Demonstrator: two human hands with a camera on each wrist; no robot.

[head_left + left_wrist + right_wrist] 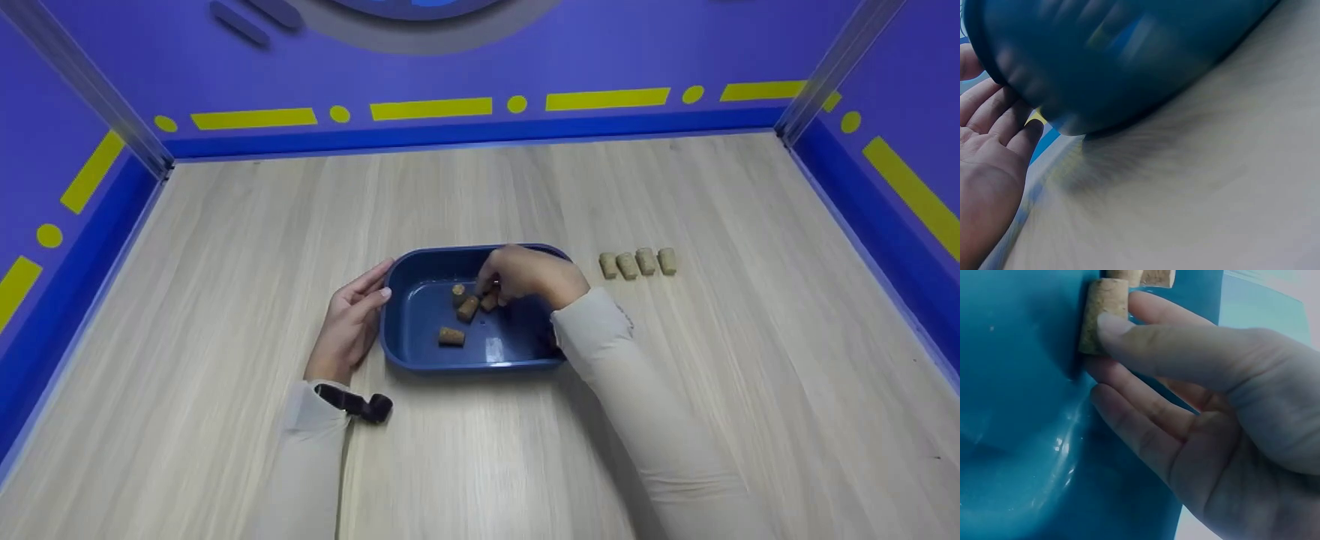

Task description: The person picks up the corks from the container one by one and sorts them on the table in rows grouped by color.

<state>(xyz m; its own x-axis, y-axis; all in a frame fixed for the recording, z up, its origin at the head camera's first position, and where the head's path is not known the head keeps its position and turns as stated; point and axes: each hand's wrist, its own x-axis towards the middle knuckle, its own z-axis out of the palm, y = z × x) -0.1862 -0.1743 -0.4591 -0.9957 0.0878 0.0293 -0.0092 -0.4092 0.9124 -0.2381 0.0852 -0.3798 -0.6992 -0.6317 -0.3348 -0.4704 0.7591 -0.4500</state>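
A dark blue rectangular tray (pixel 480 367) stands on the table with several corks in it, among them one cork (pixel 451 336) lying apart near the front wall. My left hand (pixel 351 324) holds the tray's left end, thumb at the rim and fingers along the outer wall. Inside the tray, my right hand (pixel 529 274) reaches down among the corks. The right wrist view shows its thumb and fingers pinching a cork (pixel 1107 298), with other corks (pixel 1158 277) just beyond it. In the left wrist view the left fingers (pixel 994 109) lie against the tray's side.
Several corks (pixel 646 261) stand in a short row on the wooden table (pixel 750 360), right of the tray. Purple and blue panels (pixel 450 75) with yellow marks enclose the back and both sides. A black strap with a small camera (pixel 375 408) sits on the left wrist.
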